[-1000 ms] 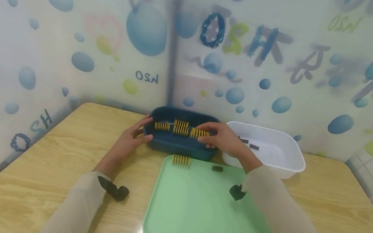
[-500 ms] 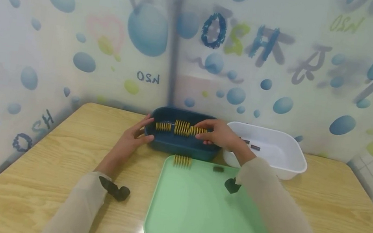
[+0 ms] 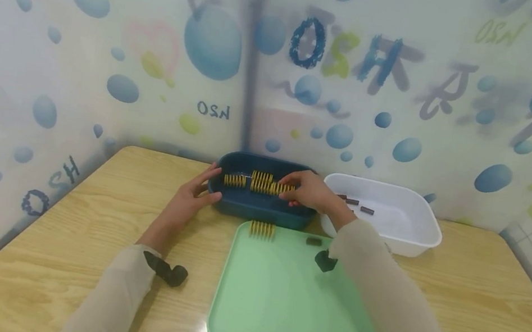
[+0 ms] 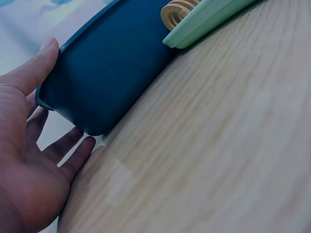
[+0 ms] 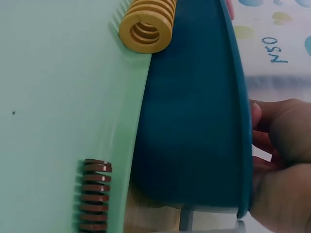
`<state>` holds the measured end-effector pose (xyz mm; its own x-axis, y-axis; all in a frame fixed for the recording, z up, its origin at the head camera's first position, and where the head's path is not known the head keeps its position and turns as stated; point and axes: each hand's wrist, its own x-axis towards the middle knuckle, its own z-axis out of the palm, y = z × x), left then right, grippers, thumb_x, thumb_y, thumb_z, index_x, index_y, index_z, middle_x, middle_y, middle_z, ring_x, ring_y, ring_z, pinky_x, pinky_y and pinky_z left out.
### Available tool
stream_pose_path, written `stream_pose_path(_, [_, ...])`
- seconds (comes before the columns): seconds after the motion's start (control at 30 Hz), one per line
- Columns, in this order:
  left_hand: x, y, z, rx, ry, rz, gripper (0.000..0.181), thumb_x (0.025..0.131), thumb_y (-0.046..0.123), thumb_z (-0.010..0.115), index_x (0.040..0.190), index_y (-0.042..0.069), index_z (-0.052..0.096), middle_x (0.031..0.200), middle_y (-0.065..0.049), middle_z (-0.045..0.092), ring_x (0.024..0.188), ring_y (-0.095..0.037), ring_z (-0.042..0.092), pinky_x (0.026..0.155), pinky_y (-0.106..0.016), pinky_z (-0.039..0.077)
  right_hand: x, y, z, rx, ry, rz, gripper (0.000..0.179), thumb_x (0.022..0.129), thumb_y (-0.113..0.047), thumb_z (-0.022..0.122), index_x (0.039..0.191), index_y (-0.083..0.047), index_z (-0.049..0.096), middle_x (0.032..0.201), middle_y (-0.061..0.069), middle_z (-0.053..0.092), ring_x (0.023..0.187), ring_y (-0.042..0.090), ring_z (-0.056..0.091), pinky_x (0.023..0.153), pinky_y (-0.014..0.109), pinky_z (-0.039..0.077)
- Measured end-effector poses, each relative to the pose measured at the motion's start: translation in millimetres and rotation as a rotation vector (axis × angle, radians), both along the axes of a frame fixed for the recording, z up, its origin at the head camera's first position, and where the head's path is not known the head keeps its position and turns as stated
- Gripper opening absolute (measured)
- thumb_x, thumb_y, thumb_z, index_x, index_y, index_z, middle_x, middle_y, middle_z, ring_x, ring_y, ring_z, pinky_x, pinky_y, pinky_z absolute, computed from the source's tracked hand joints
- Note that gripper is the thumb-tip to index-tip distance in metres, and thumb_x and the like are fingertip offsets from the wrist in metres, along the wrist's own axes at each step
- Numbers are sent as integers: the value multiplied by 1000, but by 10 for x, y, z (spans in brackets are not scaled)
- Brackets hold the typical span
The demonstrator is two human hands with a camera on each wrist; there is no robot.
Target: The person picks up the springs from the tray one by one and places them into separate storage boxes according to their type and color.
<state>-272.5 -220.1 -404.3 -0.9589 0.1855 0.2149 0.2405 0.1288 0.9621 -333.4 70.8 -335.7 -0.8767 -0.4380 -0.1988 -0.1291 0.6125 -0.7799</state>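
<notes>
My left hand [image 3: 187, 197] rests against the left end of a dark blue bin [image 3: 259, 211], thumb on its rim and fingers fairly straight, as the left wrist view shows. Inside the bin, my right hand [image 3: 311, 190] pinches a yellow coil spring [image 3: 283, 189] between thumb and fingers. That spring lies at the right end of a row, against a pair of stacked yellow springs [image 3: 262, 178]. Further left lies another yellow spring [image 3: 235, 181]. The right wrist view hides the pinched spring behind the bin wall.
A green tray [image 3: 297, 306] lies in front, with one yellow spring [image 3: 262, 229] and one brown spring [image 3: 314, 241] along its far edge. To the right, a white bin [image 3: 405, 225] holds several brown springs [image 3: 367, 210]. A patterned wall stands behind the table [image 3: 164, 310].
My right hand has moved slightly left and down inside the blue bin, bringing its yellow spring up to the middle pair. The left hand has stayed at the bin's left end.
</notes>
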Motion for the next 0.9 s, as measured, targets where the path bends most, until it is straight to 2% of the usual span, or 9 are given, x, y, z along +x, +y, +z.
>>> stream_pose_path(0.17, [107,42,139,-8,-2,-3,60,94,6,61,147,2,34,159,-6,15,136,-45,25,109,-51,24,-46,-31,-29,6,-26,-18,39,89,-9,68,127,-4,59,129,13,56,76,20,65,69,32,55])
stream_pose_path(0.3, [133,51,171,-23,-6,10,59,94,6,61,147,2,35,159,-6,15,135,-45,26,109,-51,26,-70,-60,-36,43,-22,-26,38,89,-9,68,126,-5,60,129,12,57,76,19,65,71,33,55])
stream_pose_path(0.7, [109,50,149,6,-14,-4,60,93,5,62,147,4,35,159,-4,15,135,-43,27,108,-50,28,-103,-111,-62,142,31,-37,35,88,-8,69,121,-4,63,127,12,58,72,16,66,66,27,54])
stream_pose_path(0.9, [111,40,156,-4,-3,2,61,92,5,62,147,3,35,159,-5,15,135,-44,28,107,-51,29,-122,-136,-89,153,39,-33,35,88,-7,69,122,-3,62,127,15,57,74,17,67,66,28,55])
